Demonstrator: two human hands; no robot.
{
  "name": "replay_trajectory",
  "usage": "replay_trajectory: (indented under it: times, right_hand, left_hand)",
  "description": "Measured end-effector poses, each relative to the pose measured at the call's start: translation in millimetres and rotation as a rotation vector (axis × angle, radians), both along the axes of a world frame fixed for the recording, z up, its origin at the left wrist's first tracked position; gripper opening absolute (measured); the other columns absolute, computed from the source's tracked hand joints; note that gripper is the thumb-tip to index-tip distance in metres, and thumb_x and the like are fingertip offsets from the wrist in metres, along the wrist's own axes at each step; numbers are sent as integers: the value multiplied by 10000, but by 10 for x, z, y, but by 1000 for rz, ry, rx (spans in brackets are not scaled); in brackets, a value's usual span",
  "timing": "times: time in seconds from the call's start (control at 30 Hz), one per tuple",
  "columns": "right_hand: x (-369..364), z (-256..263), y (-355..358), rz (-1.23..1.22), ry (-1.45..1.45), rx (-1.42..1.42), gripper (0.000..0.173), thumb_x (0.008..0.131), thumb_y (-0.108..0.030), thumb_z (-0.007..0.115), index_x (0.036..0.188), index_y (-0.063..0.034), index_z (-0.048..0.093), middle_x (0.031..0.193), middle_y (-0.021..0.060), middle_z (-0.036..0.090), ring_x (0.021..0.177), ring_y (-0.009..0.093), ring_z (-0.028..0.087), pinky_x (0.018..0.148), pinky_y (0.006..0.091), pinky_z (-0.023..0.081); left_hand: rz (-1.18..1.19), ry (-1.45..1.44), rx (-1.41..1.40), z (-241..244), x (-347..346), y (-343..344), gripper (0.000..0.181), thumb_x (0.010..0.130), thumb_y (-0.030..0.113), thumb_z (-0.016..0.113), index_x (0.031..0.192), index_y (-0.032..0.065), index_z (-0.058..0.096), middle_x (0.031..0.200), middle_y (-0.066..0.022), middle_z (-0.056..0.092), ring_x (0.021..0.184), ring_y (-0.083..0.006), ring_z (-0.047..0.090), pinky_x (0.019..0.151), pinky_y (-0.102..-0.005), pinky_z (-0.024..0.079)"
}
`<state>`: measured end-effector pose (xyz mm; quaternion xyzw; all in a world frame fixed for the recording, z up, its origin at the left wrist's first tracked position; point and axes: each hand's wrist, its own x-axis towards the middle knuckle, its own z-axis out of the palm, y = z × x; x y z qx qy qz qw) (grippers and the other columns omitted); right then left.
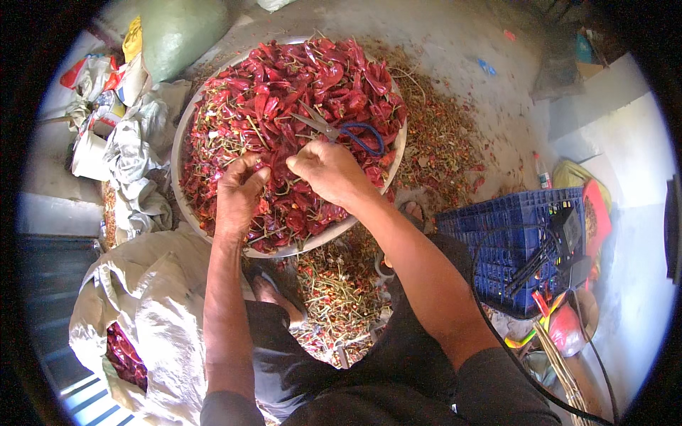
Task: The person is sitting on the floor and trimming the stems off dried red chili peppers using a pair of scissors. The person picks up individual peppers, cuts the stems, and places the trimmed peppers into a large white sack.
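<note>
A wide round metal basin (179, 183) is heaped with dried red chili peppers (330, 74), many with stems. Over the near part of the heap, my left hand (241, 186) has its thumb and fingers bent close together against the peppers. Facing it, my right hand (325, 168) is curled, with thumb and forefinger tips near each other. Dark red pepper skin shows between the two hands; whether either one grips it is unclear. Just beyond my right knuckles lie scissors (329, 131) with blue-wrapped handles, blades pointing up and left.
Cut stems and debris (341, 287) litter the floor between my feet and right of the basin. A blue plastic crate (506, 229) stands at right, with a black cable beside it. At left are a white woven sack (165, 298) with peppers inside and crumpled sacking (141, 144).
</note>
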<state>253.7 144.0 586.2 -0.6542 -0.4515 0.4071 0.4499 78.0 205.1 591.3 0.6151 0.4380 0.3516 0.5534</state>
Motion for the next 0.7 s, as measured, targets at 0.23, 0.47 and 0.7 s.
replay_trajectory:
  times: [0.23, 0.47, 0.7]
  right_hand:
    - [-146, 8, -16, 27, -322, 188, 261, 834, -256, 671, 824, 4, 638, 737, 182, 660, 710, 352, 653, 669, 440, 504]
    - [-184, -232, 10, 228, -1033, -26, 124, 763, -116, 639, 840, -51, 712, 796, 181, 689, 780, 348, 685, 643, 435, 539]
    - [-191, -223, 17, 185, -1114, -17, 107, 730, -97, 634, 741, -93, 740, 766, 131, 708, 763, 287, 709, 623, 418, 556]
  left_hand:
    - [21, -685, -439, 63, -97, 78, 208, 949, 277, 615, 842, 109, 557, 691, 15, 501, 516, -75, 368, 425, -211, 237]
    - [64, -798, -485, -31, -297, 180, 138, 914, 198, 641, 941, 71, 595, 747, -26, 531, 626, -132, 491, 408, -182, 304]
    - [142, -290, -286, 82, -233, 53, 73, 884, 97, 639, 952, 77, 622, 678, 15, 530, 572, -100, 505, 442, -191, 285]
